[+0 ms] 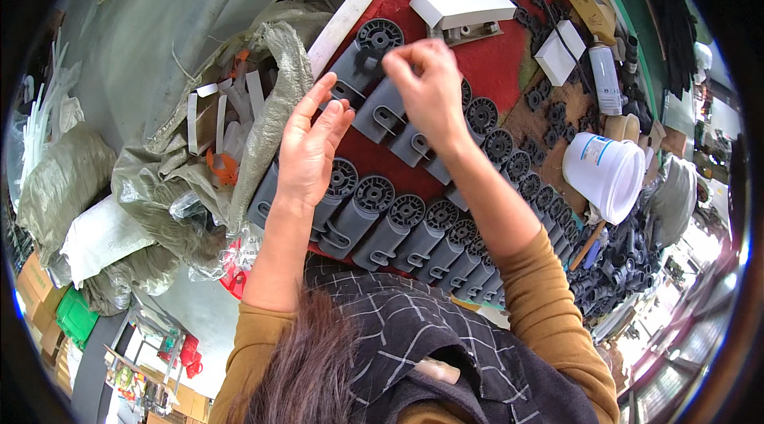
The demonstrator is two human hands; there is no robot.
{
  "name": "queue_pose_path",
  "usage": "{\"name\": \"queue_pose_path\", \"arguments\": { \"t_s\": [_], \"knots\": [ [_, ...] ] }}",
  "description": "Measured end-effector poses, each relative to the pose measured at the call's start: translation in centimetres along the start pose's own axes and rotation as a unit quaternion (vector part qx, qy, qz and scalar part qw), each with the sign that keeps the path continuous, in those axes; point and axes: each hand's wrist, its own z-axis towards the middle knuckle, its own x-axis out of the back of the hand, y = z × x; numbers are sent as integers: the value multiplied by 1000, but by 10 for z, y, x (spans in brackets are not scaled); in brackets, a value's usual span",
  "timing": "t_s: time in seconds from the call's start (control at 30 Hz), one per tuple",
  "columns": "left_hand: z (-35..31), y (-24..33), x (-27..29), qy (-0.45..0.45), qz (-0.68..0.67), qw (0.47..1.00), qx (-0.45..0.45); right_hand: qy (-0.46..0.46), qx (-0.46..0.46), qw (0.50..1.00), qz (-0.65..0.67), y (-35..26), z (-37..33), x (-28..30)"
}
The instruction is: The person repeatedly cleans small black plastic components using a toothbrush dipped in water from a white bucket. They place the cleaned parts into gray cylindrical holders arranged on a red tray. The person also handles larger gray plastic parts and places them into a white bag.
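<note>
Two rows of grey plastic housings with round, spoked black ends lie on the red work surface. My left hand is held with its fingers stretched out, beside the far-left grey housing. Above the far row hovers my right hand, its fingers curled together as in a pinch. Whether anything small sits between those fingertips is hidden. A small black part shows on the far-left housing, just left of my right hand. In the near row, another grey housing lies close to my left wrist.
A woven sack of white strips stands left of the table. White boxes lie at the back. On the right are a spray can, a white bucket and heaps of black parts.
</note>
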Motion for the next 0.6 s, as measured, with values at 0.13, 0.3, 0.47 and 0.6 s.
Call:
{"name": "queue_pose_path", "arguments": {
  "t_s": [0.13, 0.3, 0.47, 0.6],
  "knots": [
    [-3, 4, 6, 10, 25, 1000, -9, 33, 135, 952, -272, 16, 43, -12],
    [0, 4, 9, 29, 81, 996, -16, 49, 183, 923, -335, 25, 39, -22],
    [37, 10, -2, -48, 607, 676, -414, 28, 220, 934, -279, 30, 10, -23],
    [82, 8, -12, -89, 718, 513, -461, 24, 199, 941, -271, 34, 3, -26]
  ]
}}
